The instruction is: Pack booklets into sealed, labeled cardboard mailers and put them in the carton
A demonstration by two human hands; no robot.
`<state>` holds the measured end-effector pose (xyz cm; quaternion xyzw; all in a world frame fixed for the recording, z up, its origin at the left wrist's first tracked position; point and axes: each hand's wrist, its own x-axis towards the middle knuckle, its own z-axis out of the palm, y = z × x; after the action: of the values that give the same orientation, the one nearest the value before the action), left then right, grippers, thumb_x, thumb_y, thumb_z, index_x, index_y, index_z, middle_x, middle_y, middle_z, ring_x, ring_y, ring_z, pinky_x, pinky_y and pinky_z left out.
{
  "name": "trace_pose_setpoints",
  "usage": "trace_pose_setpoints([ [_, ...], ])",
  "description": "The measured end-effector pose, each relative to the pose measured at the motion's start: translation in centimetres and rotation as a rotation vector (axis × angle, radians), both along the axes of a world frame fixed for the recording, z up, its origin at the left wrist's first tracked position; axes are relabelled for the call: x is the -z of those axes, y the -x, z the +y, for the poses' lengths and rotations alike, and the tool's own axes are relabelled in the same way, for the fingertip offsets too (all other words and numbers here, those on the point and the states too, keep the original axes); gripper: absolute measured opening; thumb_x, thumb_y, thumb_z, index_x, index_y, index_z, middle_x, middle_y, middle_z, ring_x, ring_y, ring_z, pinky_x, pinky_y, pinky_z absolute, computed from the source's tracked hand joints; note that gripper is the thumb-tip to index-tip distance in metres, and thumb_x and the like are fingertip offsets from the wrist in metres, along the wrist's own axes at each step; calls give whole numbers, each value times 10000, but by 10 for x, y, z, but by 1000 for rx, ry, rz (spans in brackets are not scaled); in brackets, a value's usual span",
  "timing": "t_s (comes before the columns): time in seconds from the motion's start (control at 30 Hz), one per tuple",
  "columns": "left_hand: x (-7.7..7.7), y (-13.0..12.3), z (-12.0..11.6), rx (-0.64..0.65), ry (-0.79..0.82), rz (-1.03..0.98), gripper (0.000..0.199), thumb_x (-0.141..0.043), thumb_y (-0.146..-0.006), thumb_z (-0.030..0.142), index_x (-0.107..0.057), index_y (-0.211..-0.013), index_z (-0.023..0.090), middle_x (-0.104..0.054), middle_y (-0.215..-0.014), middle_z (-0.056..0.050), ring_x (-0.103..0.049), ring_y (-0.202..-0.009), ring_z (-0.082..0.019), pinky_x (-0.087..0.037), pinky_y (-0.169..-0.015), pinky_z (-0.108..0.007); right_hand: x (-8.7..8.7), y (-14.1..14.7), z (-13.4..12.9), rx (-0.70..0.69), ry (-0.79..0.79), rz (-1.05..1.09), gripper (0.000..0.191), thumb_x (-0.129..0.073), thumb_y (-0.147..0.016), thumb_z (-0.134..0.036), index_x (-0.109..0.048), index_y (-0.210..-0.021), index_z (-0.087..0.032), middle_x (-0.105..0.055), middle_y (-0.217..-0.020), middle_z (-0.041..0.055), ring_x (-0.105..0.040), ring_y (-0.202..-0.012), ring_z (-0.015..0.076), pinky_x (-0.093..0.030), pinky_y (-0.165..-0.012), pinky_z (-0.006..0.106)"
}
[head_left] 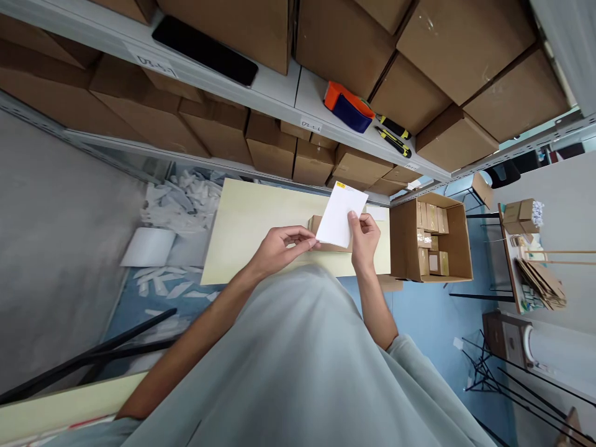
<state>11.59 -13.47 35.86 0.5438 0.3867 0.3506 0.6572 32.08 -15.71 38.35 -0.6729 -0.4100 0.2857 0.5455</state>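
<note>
Above the table (261, 205), right fingers (354, 225) grip the white paper (341, 214), left fingers (298, 248) pinch its corner. It seems light, easily creased; hold edges.

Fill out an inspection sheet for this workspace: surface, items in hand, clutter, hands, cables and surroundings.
Surface: pale yellow table, bearing a cardboard box.
Items in hand: white sheet with a yellow-orange mark at its top corner, held above the box.
Clutter: white scraps on the floor at left; orange-and-blue object and two yellow-and-black cutters on the shelf.
Hands: right hand pinches the sheet's right edge; left hand has its fingertips at the lower left corner, grip unclear.
Cables: nothing seen near the hands.
Surroundings: boxes on shelving ahead; open carton holding smaller boxes at right.
</note>
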Motion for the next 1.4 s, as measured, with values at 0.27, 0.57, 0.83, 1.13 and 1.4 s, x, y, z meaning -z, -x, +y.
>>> trace_pose_setpoints([
  [0.27,9,7,4,-1,-38,-22,311,-764,-867,538,-762,-851,228,-792,-842,-64,-755,-835,-247,-618,-824,-355,33,4,16,-103,161,-110,437,-753,-909,-647,-684,-959,-218,-712,-886,43,-654,-840,212,-562,-806,347],
  [0.57,24,19,10,-76,-217,105,227,-657,-897,417,-755,-822,226,-748,-845,-28,-656,-793,-179,-535,-744,-291,1,31,-18,-496,49,-376,96,-762,-1003,-358,-822,-974,-289,-781,-955,32,-708,-907,240,-541,-941,433],
  [0.83,26,25,9,-94,-341,159,143,-642,-899,304,-754,-849,230,-749,-870,-5,-670,-805,-156,-533,-784,-292,5,42,-4,-542,63,-470,75,-762,-959,-226,-785,-904,-271,-772,-887,-6,-700,-870,217,-493,-951,420],
  [1.13,46,33,15,-132,-305,196,129,-623,-867,285,-737,-836,232,-740,-879,-9,-665,-806,-164,-534,-778,-299,19,39,9,-414,177,-294,76,-636,-836,-259,-701,-799,-250,-730,-823,4,-668,-823,215,-542,-847,368],
  [1.4,104,87,32,-236,-228,428,132,-600,-806,295,-718,-791,236,-747,-901,-25,-682,-813,-183,-538,-789,-305,31,16,13,-203,282,-116,192,-666,-771,-413,-715,-750,-229,-756,-810,44,-692,-843,248,-558,-882,410],
])
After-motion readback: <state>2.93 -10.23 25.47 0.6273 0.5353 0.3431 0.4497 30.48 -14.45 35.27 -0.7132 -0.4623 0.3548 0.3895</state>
